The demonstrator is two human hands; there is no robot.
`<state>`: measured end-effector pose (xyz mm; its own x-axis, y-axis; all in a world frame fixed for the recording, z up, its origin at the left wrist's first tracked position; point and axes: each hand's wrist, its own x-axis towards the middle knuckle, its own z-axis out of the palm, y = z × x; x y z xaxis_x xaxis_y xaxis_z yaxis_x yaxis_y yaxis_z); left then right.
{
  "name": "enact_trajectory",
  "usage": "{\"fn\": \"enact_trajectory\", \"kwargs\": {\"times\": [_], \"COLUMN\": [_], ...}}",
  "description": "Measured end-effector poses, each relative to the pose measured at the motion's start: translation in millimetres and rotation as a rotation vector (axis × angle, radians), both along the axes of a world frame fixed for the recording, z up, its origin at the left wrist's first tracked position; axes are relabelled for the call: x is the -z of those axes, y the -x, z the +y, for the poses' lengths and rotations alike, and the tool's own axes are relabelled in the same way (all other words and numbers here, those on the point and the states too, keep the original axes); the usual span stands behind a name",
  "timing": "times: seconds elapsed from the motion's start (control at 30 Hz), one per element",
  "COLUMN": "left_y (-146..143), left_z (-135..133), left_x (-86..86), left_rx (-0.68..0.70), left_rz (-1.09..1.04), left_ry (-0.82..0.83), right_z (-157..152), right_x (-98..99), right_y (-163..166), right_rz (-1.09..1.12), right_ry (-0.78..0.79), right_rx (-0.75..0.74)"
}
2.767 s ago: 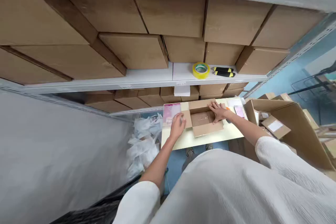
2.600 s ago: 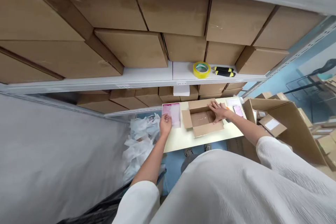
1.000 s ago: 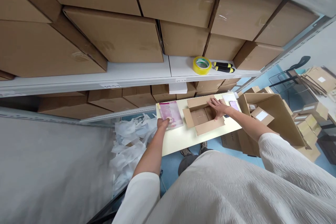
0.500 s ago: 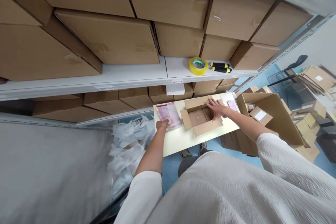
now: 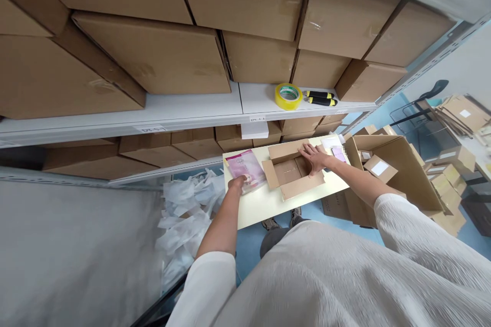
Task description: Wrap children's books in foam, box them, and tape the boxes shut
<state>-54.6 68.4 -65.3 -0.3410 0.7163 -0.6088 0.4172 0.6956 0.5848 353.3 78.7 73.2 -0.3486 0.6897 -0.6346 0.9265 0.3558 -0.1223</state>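
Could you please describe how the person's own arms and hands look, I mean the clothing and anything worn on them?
Both arms wear loose white sleeves of a crinkled, finely ribbed fabric. The left sleeve and the right sleeve end near the elbow, and the forearms below them are uncovered. The left hand and the right hand have no gloves. No watch, bracelet or ring shows, though the hands are small in the picture.

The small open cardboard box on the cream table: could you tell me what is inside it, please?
The small open cardboard box shows only its bare floor. The right hand covers its right side, hiding that part.
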Motion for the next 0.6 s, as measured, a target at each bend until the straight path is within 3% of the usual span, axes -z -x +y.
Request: {"fn": "enact_trajectory", "kwargs": {"times": [0.13, 0.33, 0.47, 0.6], "left_y": [0.0, 15.1, 35.4, 51.1], "left_z": [-3.7, -10.6, -12.0, -8.1], "left_x": [-4.9, -27.9, -57.8, -100.2], "left_rx": [-0.055, -0.062, -0.057, 0.032], "left_rz": [-0.086, -0.152, -0.154, -0.100], "left_ry": [0.054, -0.031, -0.148, -0.300], "right_z": [0.2, -0.3, -0.1, 0.1], "right_x": [-1.9, 0.4, 5.2, 4.8], "right_y": [0.9, 0.9, -1.0, -1.3], "right_rz": [0.003, 0.002, 0.022, 0.031], "right_ry": [0.000, -0.007, -0.024, -0.033], "right_rx": [0.005, -0.003, -0.013, -0.022]}}
